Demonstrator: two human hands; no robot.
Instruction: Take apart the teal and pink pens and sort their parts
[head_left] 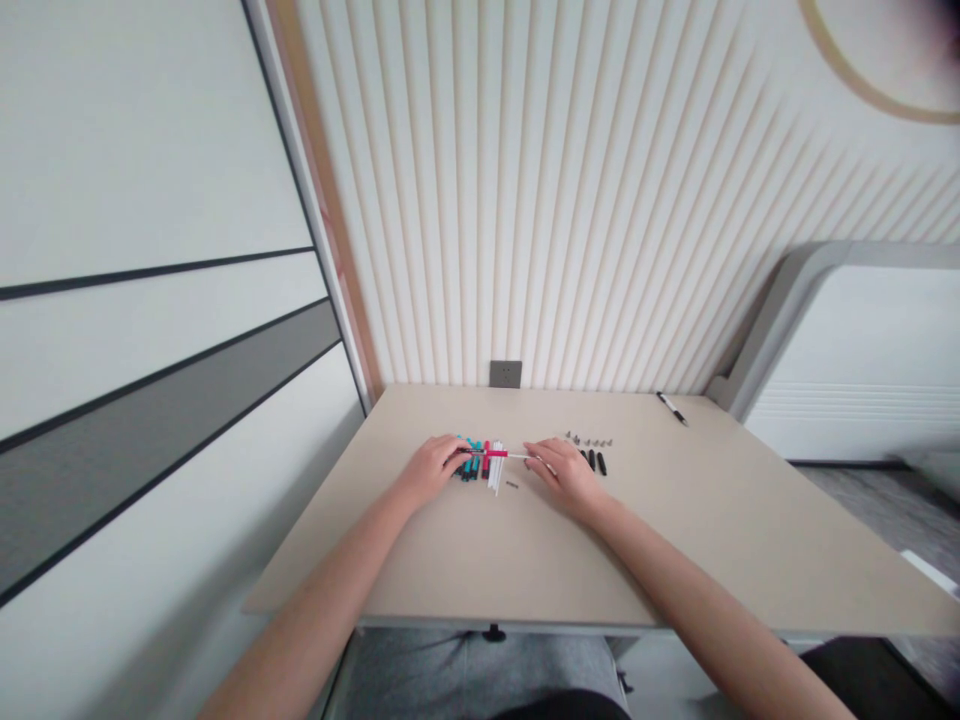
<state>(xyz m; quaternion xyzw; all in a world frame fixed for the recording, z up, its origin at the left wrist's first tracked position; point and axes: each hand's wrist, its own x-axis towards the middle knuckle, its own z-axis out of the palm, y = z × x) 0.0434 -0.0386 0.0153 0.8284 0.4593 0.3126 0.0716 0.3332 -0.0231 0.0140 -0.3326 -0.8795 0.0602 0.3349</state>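
My left hand (431, 472) and my right hand (566, 475) rest low over the beige table (697, 540), facing each other. Between them lies a thin white-and-pink pen part (491, 454), its left end in my left fingers and its right end pinched by my right fingertips. Under it lie a row of white pen barrels (495, 468) and a group of teal pen parts (469, 461). Black pen parts (592, 461) lie just beyond my right hand. Small metal pieces (589, 441) stand in a row behind them.
A finished-looking black-and-white pen (672, 407) lies near the table's far edge, and a small dark piece (511, 484) lies in front of the barrels. A wall socket (505, 374) sits above the far edge against a ribbed panel wall (570, 200).
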